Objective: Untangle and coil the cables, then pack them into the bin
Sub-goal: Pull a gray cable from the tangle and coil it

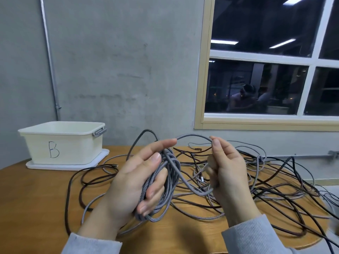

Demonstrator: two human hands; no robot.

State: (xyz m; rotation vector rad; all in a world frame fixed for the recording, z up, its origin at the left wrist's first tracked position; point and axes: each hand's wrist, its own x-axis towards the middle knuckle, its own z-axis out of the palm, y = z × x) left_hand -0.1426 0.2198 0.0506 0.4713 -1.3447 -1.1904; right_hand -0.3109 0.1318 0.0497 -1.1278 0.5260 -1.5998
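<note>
Far left, back of the surface (36, 189): cream bin (62, 143) marked "B", standing on a white lid or tray, open-topped. No cable shows above its rim; the inside is not visible from here.

Left hand (132, 182): grip clenched around a coil of grey braided cable (165, 182), several loops gathered across the palm, thumb on top, fingers curled beneath. The coil hangs just above the surface.

Between the hands: the free run of the same grey cable arcs up from the coil and over to the right hand, then loops back down in a U below.

Right hand (225, 171): grip closed on that free run, pinched between thumb and forefinger at the top of the arc. A small connector seems to sit near the palm; too blurred to confirm.

Centre to right, on the surface: the tangle of remaining cables (256, 180), dark brown, black and grey strands crossing one another, spread well toward the right edge.

Handling judgement: the braided cable looks light, limp and slightly grippy, so it should hold loops without springing open. Best taken near the coil's crossing point, feeding the slack through the right fingers. Risk: the trailing end snagging in the tangle.

Progress: one coil nearly formed; most cables not yet sorted.
</note>
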